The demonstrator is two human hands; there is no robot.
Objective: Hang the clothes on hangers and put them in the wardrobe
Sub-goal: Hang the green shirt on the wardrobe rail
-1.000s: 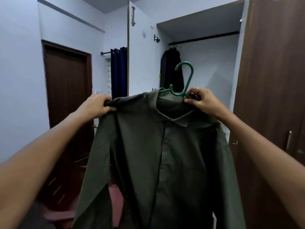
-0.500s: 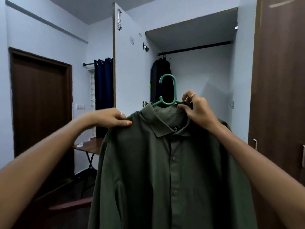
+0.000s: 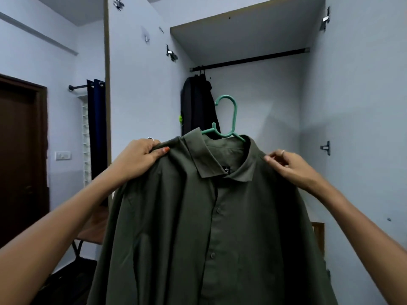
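**Olive shirt on its hanger, held up before the wardrobe rail**

The olive shirt (image 3: 211,216) is held up at head height, in front of and below the wardrobe rail (image 3: 248,59), with the green hanger (image 3: 229,119) seated inside its collar and the hook standing upright above the neckline. The hook has not yet been brought to the rail. To the left end of the rail a dark garment (image 3: 198,106) is already hung; the stretch of rail to the right of it is bare.

The left shoulder seam is gripped by the left hand (image 3: 141,159), fingers curled over the fabric and thumb pressed on the front. The right shoulder is pinched lightly by the right hand (image 3: 288,166), fingertips closed on a small fold of cloth.

The shirt is judged to be light, soft and limp: it drapes in loose folds and would give no support of its own. The smooth weave may slide along the plastic arms if the hanger is tilted. For the lift to the rail, hold is best taken at the neck of the hanger just under the hook, the cloth being steadied at one shoulder.

The hanger's arms are hidden inside the shirt, so it cannot be told whether both shoulders are seated squarely. The hem and cuffs are cut off below the frame. The collar label cannot be read, and the wardrobe floor beneath the rail is concealed by the shirt.
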